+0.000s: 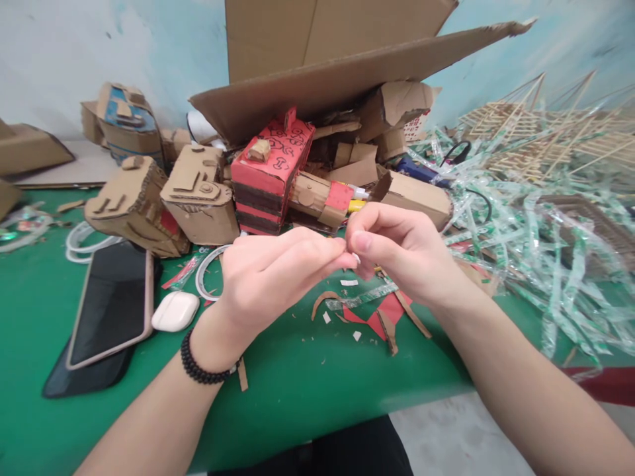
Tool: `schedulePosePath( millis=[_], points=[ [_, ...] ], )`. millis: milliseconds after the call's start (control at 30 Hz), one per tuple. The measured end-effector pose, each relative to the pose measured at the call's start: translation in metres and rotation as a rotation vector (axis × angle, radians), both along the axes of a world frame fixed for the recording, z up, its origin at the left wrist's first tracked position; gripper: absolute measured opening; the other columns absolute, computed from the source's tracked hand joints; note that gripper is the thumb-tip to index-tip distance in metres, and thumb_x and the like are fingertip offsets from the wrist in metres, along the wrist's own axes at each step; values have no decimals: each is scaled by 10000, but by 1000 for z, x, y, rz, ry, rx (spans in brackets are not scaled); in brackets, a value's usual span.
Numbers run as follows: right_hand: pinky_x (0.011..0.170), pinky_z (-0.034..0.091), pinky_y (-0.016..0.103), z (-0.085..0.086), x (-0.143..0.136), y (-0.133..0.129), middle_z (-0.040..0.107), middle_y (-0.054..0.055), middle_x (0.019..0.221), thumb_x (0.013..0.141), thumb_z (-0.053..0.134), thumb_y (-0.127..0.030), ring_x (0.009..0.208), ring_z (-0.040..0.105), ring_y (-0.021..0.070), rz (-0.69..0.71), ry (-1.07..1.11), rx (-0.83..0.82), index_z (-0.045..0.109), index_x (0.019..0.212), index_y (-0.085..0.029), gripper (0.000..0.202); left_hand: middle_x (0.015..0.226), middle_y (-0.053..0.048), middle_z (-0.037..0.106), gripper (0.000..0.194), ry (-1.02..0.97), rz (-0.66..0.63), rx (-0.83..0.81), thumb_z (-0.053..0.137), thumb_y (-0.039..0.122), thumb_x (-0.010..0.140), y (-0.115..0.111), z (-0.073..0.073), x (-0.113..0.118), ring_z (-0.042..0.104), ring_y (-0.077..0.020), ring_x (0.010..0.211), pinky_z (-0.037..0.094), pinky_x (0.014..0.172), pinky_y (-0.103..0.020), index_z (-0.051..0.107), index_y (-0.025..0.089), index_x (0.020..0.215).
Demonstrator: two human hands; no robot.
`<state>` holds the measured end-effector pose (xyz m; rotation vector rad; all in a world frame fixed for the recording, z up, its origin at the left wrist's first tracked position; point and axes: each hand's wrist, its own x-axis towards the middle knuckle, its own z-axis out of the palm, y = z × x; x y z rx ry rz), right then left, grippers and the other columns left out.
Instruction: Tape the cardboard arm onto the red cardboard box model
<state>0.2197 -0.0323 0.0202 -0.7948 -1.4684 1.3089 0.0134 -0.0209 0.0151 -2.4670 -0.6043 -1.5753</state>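
Above the green table (297, 390), my two hands meet at the fingertips. My left hand (282, 271), with a black bead bracelet on its wrist, has its fingers pressed together and pointing right. My right hand (397, 248) is curled, thumb against fingers. A tiny white piece (356, 258) shows at the fingertips between them; most of it is hidden. Beneath the hands lie white paper bits (349, 283), red scraps (389, 311) and cardboard strips (414, 315).
Cardboard models (201, 192) and a red box model (272, 165) stand behind. At left are a phone (113, 301), a white case (175, 311) and tape rings (204, 274). Tangled clear-green tape (560, 264) and a stick structure (516, 132) fill the right.
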Motion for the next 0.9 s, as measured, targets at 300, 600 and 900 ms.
schedulePosePath(
  millis=[300,600,900],
  points=[
    [573,505,273,4,11,-7,709,3,774,933,873,-384,646,606,137,-40,-167,123,778,867,-218,202,720,35,791,161,8,15,58,791,347,1009,4,-5,-4,718,-94,564,550,573,-205,758,220,916],
    [588,515,282,10,12,-8,754,37,789,886,894,-350,699,632,170,-157,-382,246,790,794,-218,191,726,30,780,185,113,-12,94,766,346,1037,8,-6,-10,700,-88,578,526,595,-205,736,184,953],
    [526,455,259,4,10,-5,683,3,724,928,859,-411,600,542,124,-94,-270,121,771,843,-205,240,746,27,780,147,82,-7,110,801,291,1007,8,-5,-8,702,-80,579,541,609,-184,733,184,932]
  ],
)
